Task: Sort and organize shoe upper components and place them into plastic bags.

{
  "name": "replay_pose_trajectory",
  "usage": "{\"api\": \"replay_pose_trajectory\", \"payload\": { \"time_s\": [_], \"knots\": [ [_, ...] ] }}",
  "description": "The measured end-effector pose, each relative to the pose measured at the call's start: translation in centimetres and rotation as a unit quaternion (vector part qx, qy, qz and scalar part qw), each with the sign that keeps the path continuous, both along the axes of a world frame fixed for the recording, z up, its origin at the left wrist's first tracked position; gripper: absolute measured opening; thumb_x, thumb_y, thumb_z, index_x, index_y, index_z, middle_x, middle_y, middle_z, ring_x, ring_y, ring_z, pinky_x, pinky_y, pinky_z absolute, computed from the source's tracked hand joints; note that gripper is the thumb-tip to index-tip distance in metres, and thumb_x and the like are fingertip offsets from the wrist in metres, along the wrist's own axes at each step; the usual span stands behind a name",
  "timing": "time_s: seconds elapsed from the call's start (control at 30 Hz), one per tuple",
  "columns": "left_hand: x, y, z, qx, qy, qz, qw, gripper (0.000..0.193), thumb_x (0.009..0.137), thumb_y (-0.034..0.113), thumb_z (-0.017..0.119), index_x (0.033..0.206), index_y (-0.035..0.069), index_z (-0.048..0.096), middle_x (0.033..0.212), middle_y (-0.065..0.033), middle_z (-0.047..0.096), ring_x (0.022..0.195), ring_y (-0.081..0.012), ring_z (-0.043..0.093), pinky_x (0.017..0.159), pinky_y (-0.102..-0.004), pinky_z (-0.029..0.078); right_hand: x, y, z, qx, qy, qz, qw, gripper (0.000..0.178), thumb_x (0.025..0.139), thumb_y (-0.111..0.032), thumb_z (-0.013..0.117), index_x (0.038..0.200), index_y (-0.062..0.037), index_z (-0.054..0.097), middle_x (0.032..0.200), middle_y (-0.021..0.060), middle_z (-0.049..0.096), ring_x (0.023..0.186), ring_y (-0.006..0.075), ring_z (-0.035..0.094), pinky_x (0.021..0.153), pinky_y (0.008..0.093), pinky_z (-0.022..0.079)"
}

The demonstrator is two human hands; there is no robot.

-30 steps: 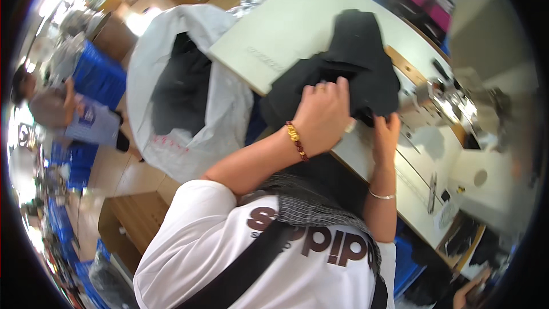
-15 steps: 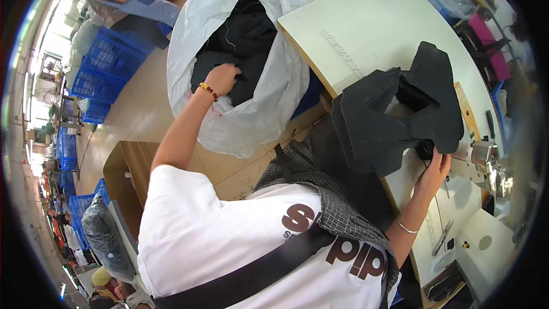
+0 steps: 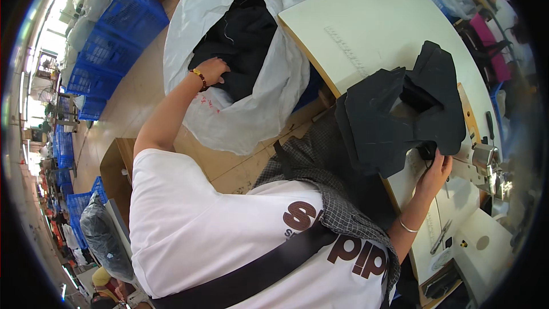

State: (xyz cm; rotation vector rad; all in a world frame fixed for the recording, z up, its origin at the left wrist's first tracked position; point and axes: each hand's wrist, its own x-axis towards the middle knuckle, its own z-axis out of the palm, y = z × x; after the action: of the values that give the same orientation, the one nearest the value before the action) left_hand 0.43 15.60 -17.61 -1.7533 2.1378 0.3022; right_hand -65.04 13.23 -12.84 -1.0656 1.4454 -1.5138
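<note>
A big white plastic sack stands with its mouth spread, full of black cloth pieces. My left hand is at the near left part of its mouth, over the black cloth. Its fingers are bent, with a gap between thumb and forefinger; the fingertips touch the cloth. On the right, a stack of stiff-looking black cut panels lies over the edge of the white work table. My right hand grips the stack's near right edge between fingers and thumb.
A sewing machine head is right of the panels, with a dark-handled tool beyond. Metal snips lie nearer me. Blue crates are stacked at far left. A cardboard box stands by my left elbow.
My left hand has drawn back left and slightly up, and the raised cloth under its fingers has flattened. My right hand keeps its grip. The person at upper left has mostly left the view.
</note>
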Motion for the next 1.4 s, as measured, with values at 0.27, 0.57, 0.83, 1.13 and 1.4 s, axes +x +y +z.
{"api": "replay_pose_trajectory", "payload": {
  "time_s": [0.27,0.57,0.83,1.13,1.4],
  "knots": [
    [1.9,-1.7,6.1,-0.084,0.255,0.066,0.961,0.029,0.091,0.019,0.062,0.116,0.004,0.063,0.108,-0.0151,0.065,0.108,-0.0303,0.06,0.093,-0.0384,0.046,0.4,0.1,0.5,0.013,0.022,-0.017,1.0,0.034,0.094,-0.021,0.063,0.118,0.0023,0.06,0.113,0.0066,0.062,0.105,0.0135,0.054,0.095,0.0262,0.038],
    [-8.0,1.2,24.3,-0.093,0.755,0.18,0.624,0.043,0.101,0.022,0.047,0.133,-0.006,0.041,0.102,-0.0074,0.051,0.101,-0.0209,0.051,0.104,-0.0426,0.04,1.9,-0.4,0.5,-0.024,0.043,0.028,0.998,0.021,0.089,-0.01,0.065,0.099,0.0076,0.061,0.113,0.0098,0.056,0.101,0.0164,0.052,0.087,0.0277,0.042],
    [-32.0,-2.0,26.4,-0.316,0.2,-0.046,0.926,0.04,0.094,0.015,0.053,0.13,-0.002,0.048,0.109,-0.0219,0.058,0.093,-0.0406,0.058,0.083,-0.0424,0.047,1.8,-0.5,1.9,-0.072,0.117,0.014,0.99,0.03,0.083,-0.015,0.068,0.106,0.0038,0.065,0.122,0.0204,0.056,0.116,0.0324,0.049,0.098,0.0377,0.04],
    [-44.8,-7.0,19.4,-0.186,0.092,-0.268,0.941,0.064,0.091,0.055,0.057,0.095,-0.009,0.054,0.089,-0.0247,0.062,0.082,-0.0403,0.064,0.077,-0.0458,0.052,2.3,-0.8,1.2,-0.091,0.155,-0.001,0.984,0.043,0.082,-0.029,0.069,0.112,0.0023,0.064,0.129,0.0253,0.05,0.122,0.0434,0.041,0.102,0.0476,0.037],
    [-44.5,-12.7,20.1,0.231,0.148,-0.162,0.948,0.062,0.088,0.062,0.06,0.082,0.0,0.057,0.067,-0.0009,0.048,0.063,-0.0098,0.042,0.056,-0.0273,0.038,3.5,2.7,1.0,-0.047,0.163,-0.045,0.984,0.063,0.085,-0.027,0.066,0.134,0.0028,0.042,0.145,0.0273,0.029,0.133,0.0428,0.025,0.111,0.0509,0.025]
  ]
}}
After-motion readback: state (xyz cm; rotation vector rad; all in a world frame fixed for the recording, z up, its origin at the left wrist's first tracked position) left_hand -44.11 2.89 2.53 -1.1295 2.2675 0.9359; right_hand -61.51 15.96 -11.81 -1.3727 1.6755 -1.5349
